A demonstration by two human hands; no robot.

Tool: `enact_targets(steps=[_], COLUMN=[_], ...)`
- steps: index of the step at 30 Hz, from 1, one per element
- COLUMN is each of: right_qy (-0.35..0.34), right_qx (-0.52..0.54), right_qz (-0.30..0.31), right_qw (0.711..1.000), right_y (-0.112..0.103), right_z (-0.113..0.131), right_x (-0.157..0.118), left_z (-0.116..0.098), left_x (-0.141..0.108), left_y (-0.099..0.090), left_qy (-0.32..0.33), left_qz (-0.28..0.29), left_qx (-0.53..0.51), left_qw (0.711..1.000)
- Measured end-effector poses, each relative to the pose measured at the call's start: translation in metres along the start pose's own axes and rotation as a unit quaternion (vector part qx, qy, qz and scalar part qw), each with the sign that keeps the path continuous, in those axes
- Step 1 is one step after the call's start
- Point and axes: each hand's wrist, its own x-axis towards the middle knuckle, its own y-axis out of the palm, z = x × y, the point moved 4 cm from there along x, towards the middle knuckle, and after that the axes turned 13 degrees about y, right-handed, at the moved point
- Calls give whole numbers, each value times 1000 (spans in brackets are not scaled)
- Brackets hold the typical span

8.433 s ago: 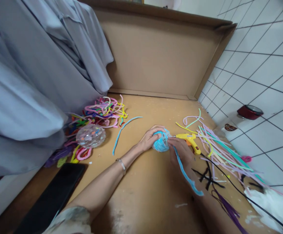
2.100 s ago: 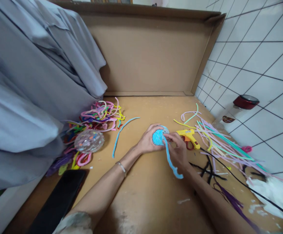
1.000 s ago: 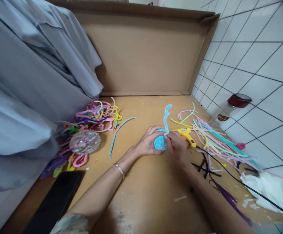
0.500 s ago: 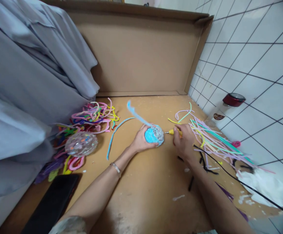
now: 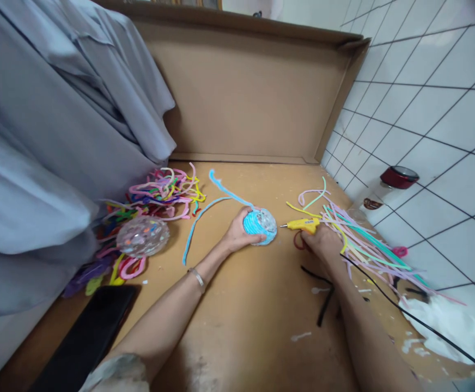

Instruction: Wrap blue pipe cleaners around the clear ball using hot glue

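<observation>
My left hand is closed around a small clear container lying on its side, its body wound with blue pipe cleaner. A loose blue end sticks up from it toward the back left. My right hand grips a yellow glue gun by its handle. The gun's metal nozzle points left at the container, with a small gap between them. Another blue pipe cleaner curves over the table left of my left hand.
Tangled colourful pipe cleaners and a clear dome-shaped piece lie left, near a black phone. Straight pipe cleaners, a red-lidded jar, white tissue and the black cord are right. Cardboard stands behind.
My right hand and the glue gun have drawn back to the right, away from the container, and more of the gun shows. My left hand keeps hold of the container.
</observation>
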Motion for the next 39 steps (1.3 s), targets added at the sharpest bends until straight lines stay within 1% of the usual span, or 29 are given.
enact_targets(steps=[3,6,8,10,12,14,18,23,27,32,35,39], right_qy=[27,32,7,-34,-70,-95,-130,-158,-167,-178,-179,-182], right_qx=[52,115,163,208,243,268,288,289,288,290,292,293], right_qz=[-9,-57,-105,-152,-185,-204,-222,-251,-252,-261,-260,-257], right_qw=[998,991,981,966,950,937,922,910,909,904,903,903], right_y=[-5,-15,-26,-36,-44,-49,-50,-49,-50,-49,-48,-48], right_z=[-3,-3,-1,2,5,8,12,15,16,18,18,19], right_x=[4,1,-5,-13,-23,-31,-39,-42,-44,-45,-45,-46], left_z=[2,3,2,0,-4,-8,-13,-13,-13,-15,-14,-13], left_x=[0,0,1,1,1,2,4,4,5,5,5,6], left_y=[0,0,0,1,1,2,4,3,3,4,4,4], left_qy=[-5,2,7,7,11,24,44,55,47,54,49,60], left_qz=[2,1,7,13,13,22,52,68,71,71,76,75], left_qx=[-6,-11,-14,-13,-10,-10,-4,2,-1,-1,7,-3], left_qw=[1000,1000,1000,1000,1000,999,998,996,996,996,996,995])
